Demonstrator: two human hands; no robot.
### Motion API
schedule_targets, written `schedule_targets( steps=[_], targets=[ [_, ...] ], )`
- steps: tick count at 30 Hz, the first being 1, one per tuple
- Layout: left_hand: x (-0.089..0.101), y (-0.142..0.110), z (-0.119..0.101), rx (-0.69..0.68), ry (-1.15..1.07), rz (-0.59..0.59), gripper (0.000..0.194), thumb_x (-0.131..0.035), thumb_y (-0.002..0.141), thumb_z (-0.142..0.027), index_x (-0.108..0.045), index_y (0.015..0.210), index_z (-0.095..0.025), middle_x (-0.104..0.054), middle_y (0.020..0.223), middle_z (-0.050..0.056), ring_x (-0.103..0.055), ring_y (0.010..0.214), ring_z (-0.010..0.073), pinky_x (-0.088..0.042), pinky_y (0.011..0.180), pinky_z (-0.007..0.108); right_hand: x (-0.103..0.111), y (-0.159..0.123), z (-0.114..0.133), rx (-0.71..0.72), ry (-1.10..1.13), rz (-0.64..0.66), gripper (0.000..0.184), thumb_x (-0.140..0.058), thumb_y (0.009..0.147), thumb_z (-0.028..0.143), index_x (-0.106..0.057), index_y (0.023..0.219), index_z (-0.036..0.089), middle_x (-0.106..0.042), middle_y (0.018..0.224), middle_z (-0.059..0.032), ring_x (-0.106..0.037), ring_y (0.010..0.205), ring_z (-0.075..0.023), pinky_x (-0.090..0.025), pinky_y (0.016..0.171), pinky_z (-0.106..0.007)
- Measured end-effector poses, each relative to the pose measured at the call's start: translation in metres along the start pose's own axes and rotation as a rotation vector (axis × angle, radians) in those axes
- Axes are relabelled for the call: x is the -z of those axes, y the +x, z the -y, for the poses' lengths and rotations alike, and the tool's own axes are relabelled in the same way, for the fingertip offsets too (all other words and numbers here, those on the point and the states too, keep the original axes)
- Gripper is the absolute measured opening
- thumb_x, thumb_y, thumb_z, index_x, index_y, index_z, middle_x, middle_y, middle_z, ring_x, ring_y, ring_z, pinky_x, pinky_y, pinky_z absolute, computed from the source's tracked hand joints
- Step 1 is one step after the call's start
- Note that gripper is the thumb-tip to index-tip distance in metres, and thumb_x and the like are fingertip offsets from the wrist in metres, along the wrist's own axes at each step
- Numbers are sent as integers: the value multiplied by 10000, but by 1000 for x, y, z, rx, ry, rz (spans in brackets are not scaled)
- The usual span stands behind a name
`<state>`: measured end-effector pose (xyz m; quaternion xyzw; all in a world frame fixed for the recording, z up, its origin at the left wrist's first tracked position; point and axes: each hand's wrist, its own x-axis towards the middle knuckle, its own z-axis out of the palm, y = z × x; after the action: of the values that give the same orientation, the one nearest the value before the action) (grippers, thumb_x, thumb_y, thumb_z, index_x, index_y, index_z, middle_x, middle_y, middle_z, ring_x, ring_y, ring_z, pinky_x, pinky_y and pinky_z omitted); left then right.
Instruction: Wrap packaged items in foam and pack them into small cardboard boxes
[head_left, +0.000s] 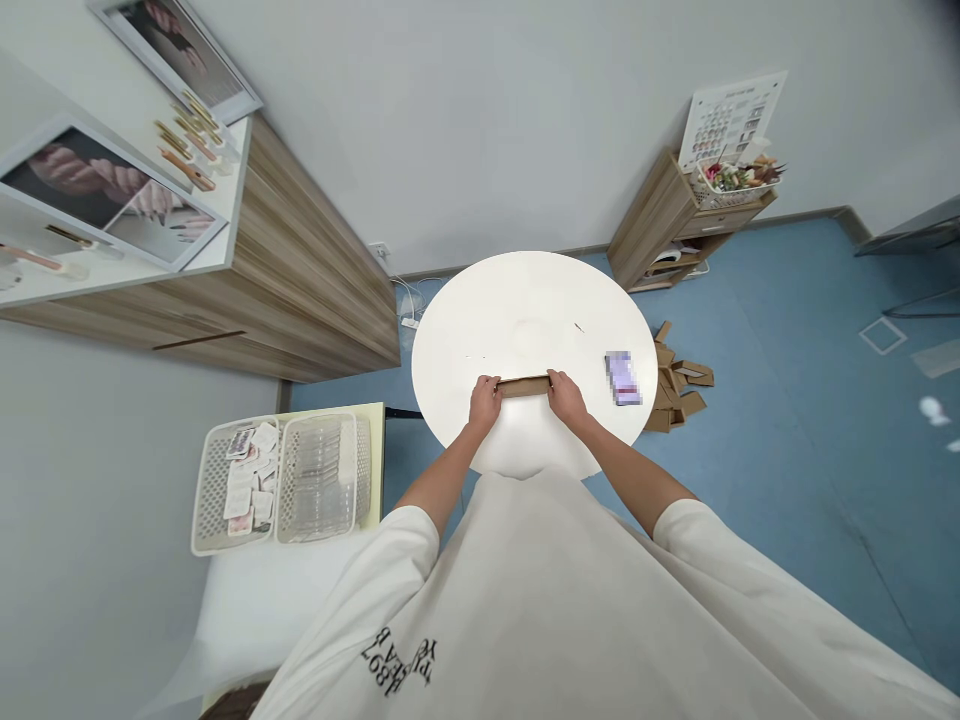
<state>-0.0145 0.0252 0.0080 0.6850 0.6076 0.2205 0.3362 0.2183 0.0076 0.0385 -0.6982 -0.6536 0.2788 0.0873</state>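
A small brown cardboard box point(524, 387) is held level over the near half of the round white table point(517, 300). My left hand point(485, 402) grips its left end, fingers curled over the top edge. At the opposite end, my right hand point(567, 398) is closed on the cardboard the same way. Whether the box touches the tabletop I cannot tell. To the right of my right hand lies a blurred purple item point(623, 378). A tiny dark bit point(578, 327) rests farther back on the table.
Several brown cardboard boxes point(679, 385) are piled on the blue floor right of the table. At left stand a basket of small packets point(238, 490) and a basket of clear plastic pieces point(319, 480). A wooden cabinet point(315, 260) and a smaller wooden stand point(652, 225) flank the table.
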Motion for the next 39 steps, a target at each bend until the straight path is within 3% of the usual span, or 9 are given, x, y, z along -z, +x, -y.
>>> schedule_targets(
  steps=[13, 17, 19, 22, 25, 28, 33, 36, 39],
  targets=[
    [0, -1, 4, -55, 3, -11, 380, -497, 962, -189, -596, 1328, -209, -571, 1177, 101, -620, 1010, 225, -498, 941, 350, -2, 6, 3, -24, -17, -8, 462, -355, 974, 161, -480, 1418, 185, -612, 1113, -149, -573, 999, -289, -437, 875, -386],
    [2, -6, 3, -66, 95, 28, 418, -452, 987, -240, -547, 1393, -220, -534, 1323, 134, -576, 1151, 273, -456, 1016, 406, -6, 2, 3, 5, -66, -14, 501, -353, 986, 203, -414, 1483, 175, -588, 1216, -172, -556, 1067, -298, -436, 931, -401],
    [0, -13, 3, -68, 169, 60, 509, -477, 979, -288, -450, 1485, -231, -433, 1486, 156, -489, 1297, 325, -398, 1081, 468, -12, -4, -1, 54, -118, -15, 575, -380, 982, 244, -316, 1548, 163, -509, 1384, -196, -508, 1181, -328, -408, 999, -442],
    [-4, -25, 4, -55, 255, 131, 776, -578, 913, -303, -221, 1600, -253, -196, 1657, 146, -282, 1471, 380, -268, 1164, 545, -24, -15, -10, 115, -213, 7, 769, -458, 954, 322, -97, 1619, 184, -232, 1630, -178, -363, 1361, -370, -330, 1093, -507],
    [-9, -31, 5, -36, 308, 175, 914, -576, 858, -201, -86, 1627, -248, -60, 1694, 126, -148, 1532, 374, -156, 1206, 564, -33, -19, -18, 117, -267, 78, 913, -506, 930, 369, 66, 1621, 203, -52, 1687, -152, -291, 1429, -374, -299, 1123, -522],
    [-9, -29, 3, 0, 345, 198, 964, -548, 828, -144, -21, 1630, -237, -4, 1697, 126, -128, 1540, 371, -129, 1211, 570, -37, -16, -21, 101, -269, 115, 957, -504, 925, 386, 141, 1609, 210, -7, 1692, -142, -277, 1448, -375, -297, 1127, -534],
    [-4, -25, 1, 27, 304, 233, 958, -574, 832, -177, -44, 1627, -251, -65, 1690, 143, -217, 1508, 390, -206, 1185, 566, -34, -12, -21, 90, -181, 141, 965, -513, 921, 417, 133, 1613, 230, -55, 1688, -145, -307, 1435, -392, -323, 1110, -549],
    [-1, -22, 3, 95, 158, 155, 871, -550, 865, -201, -117, 1621, -236, -217, 1643, 171, -339, 1448, 369, -310, 1143, 526, -29, -10, -19, 52, -35, 86, 863, -455, 954, 466, 39, 1628, 254, -144, 1671, -135, -320, 1430, -380, -345, 1102, -540],
    [-1, -15, 3, 210, -58, 73, 758, -487, 909, -195, -189, 1606, -216, -414, 1515, 176, -514, 1303, 289, -407, 1086, 439, -24, -5, -15, -21, 121, 21, 750, -398, 977, 500, -101, 1628, 274, -325, 1588, -134, -397, 1374, -343, -379, 1087, -507]
  ],
)
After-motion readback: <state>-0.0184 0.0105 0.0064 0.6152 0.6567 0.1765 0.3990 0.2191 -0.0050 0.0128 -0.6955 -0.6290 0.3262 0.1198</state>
